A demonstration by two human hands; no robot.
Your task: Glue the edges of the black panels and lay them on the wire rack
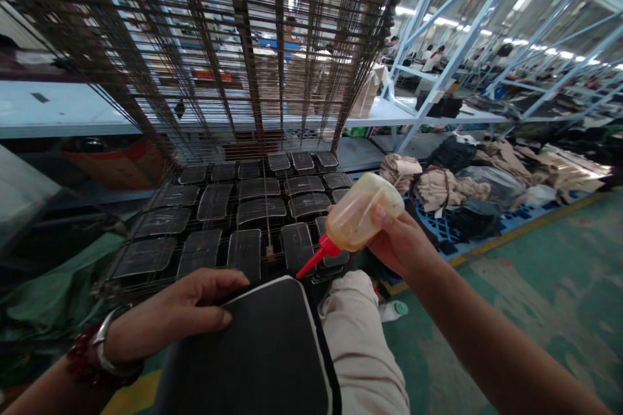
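Observation:
My right hand (396, 233) grips a translucent squeeze bottle (357, 211) of amber liquid, tilted so its red nozzle (318, 255) points down to the left. The nozzle tip is at the far right corner of a dark rounded panel (253, 350). A pale line runs along the panel's edge, inside a black border. My left hand (195, 305) holds the panel at its far left side, thumb on top and fingers at the edge. The panel lies over my lap, and its near end runs out of view.
Ahead, a wire rack (263, 207) bears several dark panels with pale outlines, under raised mesh shelves (233, 32). A blue metal frame (438, 71) stands at the right. Cloth bundles (438, 188) lie on a blue pallet. A plastic bottle (393, 310) is beside my leg.

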